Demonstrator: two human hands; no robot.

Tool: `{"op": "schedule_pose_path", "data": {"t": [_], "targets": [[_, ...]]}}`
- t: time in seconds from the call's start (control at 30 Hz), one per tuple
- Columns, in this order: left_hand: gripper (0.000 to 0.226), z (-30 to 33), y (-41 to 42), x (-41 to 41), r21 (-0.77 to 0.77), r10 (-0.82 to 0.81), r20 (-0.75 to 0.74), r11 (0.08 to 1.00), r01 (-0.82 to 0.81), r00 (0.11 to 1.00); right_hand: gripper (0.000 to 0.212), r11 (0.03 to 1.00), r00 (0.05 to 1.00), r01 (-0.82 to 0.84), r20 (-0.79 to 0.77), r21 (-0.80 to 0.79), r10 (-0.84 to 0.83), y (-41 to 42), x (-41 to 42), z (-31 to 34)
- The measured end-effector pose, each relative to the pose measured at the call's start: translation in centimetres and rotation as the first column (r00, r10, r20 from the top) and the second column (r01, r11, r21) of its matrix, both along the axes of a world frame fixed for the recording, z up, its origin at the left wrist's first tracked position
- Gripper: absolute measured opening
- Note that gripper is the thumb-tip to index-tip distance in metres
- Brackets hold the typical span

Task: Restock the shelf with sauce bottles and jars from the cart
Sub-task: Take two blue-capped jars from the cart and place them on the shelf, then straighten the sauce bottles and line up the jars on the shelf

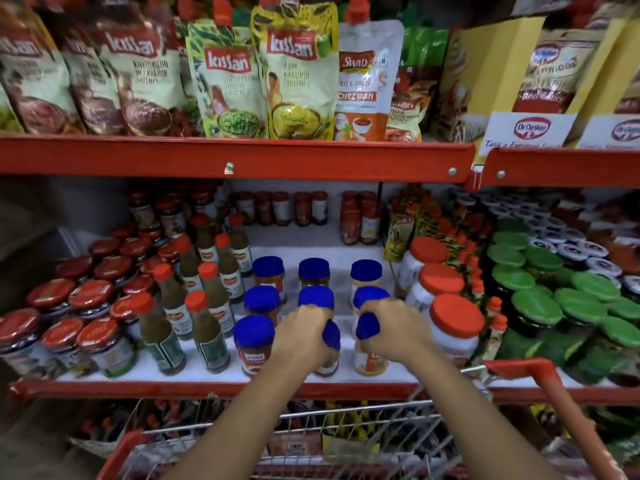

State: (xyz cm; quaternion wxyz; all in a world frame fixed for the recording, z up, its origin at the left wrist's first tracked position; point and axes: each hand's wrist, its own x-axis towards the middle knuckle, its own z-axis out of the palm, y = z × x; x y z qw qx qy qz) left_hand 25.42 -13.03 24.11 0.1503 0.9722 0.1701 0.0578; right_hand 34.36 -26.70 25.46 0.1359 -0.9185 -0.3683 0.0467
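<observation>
Each hand, left (304, 336) and right (391, 332), clasps a blue-lidded glass sauce jar (329, 355) by its top, seemingly to seat them squarely in the front row beside their neighbours.

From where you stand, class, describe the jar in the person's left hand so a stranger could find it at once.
Find the lower red shelf and its block of blue-lidded jars. In the front row, the middle jar is the one the left hand covers, unlike the untouched jar beside it.

Evenly lit, soft blur, edges warped
</observation>
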Motion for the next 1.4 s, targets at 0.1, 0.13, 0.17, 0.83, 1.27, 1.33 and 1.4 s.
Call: {"op": "schedule_pose_path", "data": {"t": [0.1,0.13,0.17,0.83,1.27,1.33,1.4], "targets": [[0.022,-0.5,0.2,0.2,-0.022,0.015,-0.002,1.000,-0.015,1.000,0.021,1.000,1.000,0.010,-0.002,-0.005,-0.010,0.2,0.2,-0.9],[0.022,-0.6,0.3,0.3,-0.031,0.018,0.004,0.999,-0.018,1.000,0.022,1.000,1.000,0.014,-0.003,-0.003,-0.014,0.3,0.2,-1.2],[0.022,-0.7,0.3,0.3,-0.039,0.018,0.009,0.999,-0.018,1.000,0.022,1.000,1.000,0.016,-0.002,0.001,-0.016,0.3,0.3,-1.5],[0.056,0.8,4.1,-8.0,0.154,-0.093,0.219,0.986,0.060,0.971,0.061,0.984,0.984,-0.016,0.177,0.180,-0.016,4.6,-8.9,0.8],[0.042,3.8,20.7,-15.9,0.108,-0.011,0.065,0.994,0.004,0.998,0.049,0.989,0.991,-0.109,0.089,0.096,0.100,18.7,-13.4,3.6],[0.041,4.5,22.1,-16.1,0.057,-0.071,-0.012,0.996,0.072,0.997,0.043,0.992,0.995,-0.086,0.059,0.096,0.081,20.2,-13.2,3.7],[0.044,4.9,23.4,-16.0,0.032,-0.111,-0.052,0.993,0.112,0.992,0.040,0.993,0.997,-0.068,0.030,0.092,0.065,21.5,-13.0,3.8]]}}
